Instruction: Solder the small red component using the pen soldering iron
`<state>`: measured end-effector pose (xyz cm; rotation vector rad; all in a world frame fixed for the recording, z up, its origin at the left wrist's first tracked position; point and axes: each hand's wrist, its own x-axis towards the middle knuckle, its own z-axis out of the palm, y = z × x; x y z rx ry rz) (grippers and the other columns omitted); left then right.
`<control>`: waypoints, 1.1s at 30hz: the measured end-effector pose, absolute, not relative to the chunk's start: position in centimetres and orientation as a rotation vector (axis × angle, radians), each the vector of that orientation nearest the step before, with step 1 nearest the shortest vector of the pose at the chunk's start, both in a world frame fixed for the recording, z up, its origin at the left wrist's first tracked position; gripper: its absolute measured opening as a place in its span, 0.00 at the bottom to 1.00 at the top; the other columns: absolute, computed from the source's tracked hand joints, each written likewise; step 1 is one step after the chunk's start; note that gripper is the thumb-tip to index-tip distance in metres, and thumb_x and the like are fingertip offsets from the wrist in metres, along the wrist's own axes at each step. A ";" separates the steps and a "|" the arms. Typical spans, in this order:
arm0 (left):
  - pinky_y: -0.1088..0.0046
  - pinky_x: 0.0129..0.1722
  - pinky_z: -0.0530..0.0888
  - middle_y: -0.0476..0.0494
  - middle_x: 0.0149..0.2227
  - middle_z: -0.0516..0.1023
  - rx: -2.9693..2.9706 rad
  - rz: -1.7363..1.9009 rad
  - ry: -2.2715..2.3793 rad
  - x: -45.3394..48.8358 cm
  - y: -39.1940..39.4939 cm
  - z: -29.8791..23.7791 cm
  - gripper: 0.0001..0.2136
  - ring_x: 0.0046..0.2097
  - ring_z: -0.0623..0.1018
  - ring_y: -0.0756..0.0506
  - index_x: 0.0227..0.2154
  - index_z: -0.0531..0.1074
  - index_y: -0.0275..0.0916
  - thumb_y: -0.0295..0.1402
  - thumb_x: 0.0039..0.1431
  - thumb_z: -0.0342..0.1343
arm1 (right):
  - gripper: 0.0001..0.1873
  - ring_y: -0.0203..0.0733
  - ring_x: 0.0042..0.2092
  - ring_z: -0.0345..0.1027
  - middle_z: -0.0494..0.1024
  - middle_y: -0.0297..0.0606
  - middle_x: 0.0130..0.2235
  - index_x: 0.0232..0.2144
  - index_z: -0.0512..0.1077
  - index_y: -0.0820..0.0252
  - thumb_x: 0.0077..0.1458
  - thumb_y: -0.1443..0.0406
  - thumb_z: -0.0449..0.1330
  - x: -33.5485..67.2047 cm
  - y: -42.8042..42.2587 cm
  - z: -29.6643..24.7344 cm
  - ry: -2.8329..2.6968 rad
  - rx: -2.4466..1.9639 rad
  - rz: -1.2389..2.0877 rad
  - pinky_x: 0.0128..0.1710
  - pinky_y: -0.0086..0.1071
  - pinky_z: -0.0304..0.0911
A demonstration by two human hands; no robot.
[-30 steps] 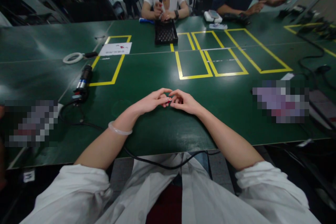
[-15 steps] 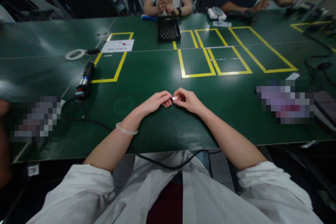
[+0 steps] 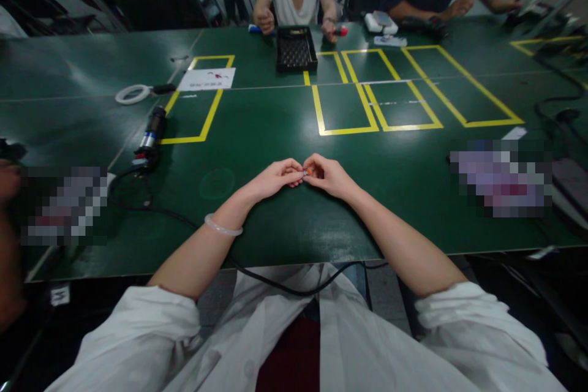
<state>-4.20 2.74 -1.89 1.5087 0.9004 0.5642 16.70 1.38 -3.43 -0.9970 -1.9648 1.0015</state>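
My left hand (image 3: 274,176) and my right hand (image 3: 331,175) rest on the green table (image 3: 257,135), fingertips meeting in the middle. Both pinch a tiny part (image 3: 307,171) with a red and a silvery bit; it is too small to name. A pale bangle (image 3: 223,228) circles my left wrist. My forearms lie on the table's near edge, white sleeves rolled up.
A black and silver electric tool (image 3: 149,138) with its cable (image 3: 193,220) lies to the left. Farther off are a white ring (image 3: 131,94), a paper sheet (image 3: 206,79) and a black tray (image 3: 296,49). Yellow tape boxes (image 3: 376,92) mark the table. People sit across.
My hands stay pinched together on the small part, turning it slightly. The person across has lowered both hands from their face to the table beside the black tray.
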 end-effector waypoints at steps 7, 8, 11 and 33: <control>0.72 0.37 0.71 0.46 0.32 0.76 1.492 0.597 0.903 -4.4 2.8 -2.1 0.17 0.34 0.74 0.50 0.40 0.69 0.33 0.39 0.54 0.64 | 0.13 0.35 0.30 0.66 0.74 0.32 0.31 0.39 0.68 0.59 0.60 0.55 0.60 16.9 1.5 -3.8 -1.857 -0.986 1.126 0.33 0.30 0.62; 0.72 0.37 0.70 0.46 0.31 0.75 1.491 0.602 0.905 -4.4 2.8 -2.1 0.17 0.33 0.74 0.50 0.40 0.69 0.33 0.38 0.53 0.64 | 0.13 0.35 0.31 0.67 0.74 0.32 0.31 0.38 0.68 0.59 0.60 0.55 0.59 16.9 1.5 -3.9 -1.860 -0.984 1.126 0.33 0.30 0.62; 0.73 0.35 0.70 0.49 0.29 0.73 1.477 0.613 0.910 -4.4 2.8 -2.2 0.17 0.32 0.73 0.51 0.39 0.69 0.33 0.37 0.52 0.66 | 0.11 0.34 0.31 0.66 0.74 0.32 0.31 0.38 0.69 0.59 0.61 0.57 0.59 17.0 1.6 -3.9 -1.883 -0.968 1.105 0.34 0.30 0.61; 0.71 0.39 0.74 0.43 0.38 0.75 1.398 0.664 0.935 -4.4 2.9 -2.3 0.18 0.38 0.76 0.49 0.40 0.69 0.34 0.36 0.50 0.67 | 0.10 0.33 0.28 0.61 0.75 0.33 0.32 0.39 0.70 0.60 0.55 0.62 0.61 17.3 1.8 -3.8 -1.951 -1.015 0.990 0.31 0.29 0.57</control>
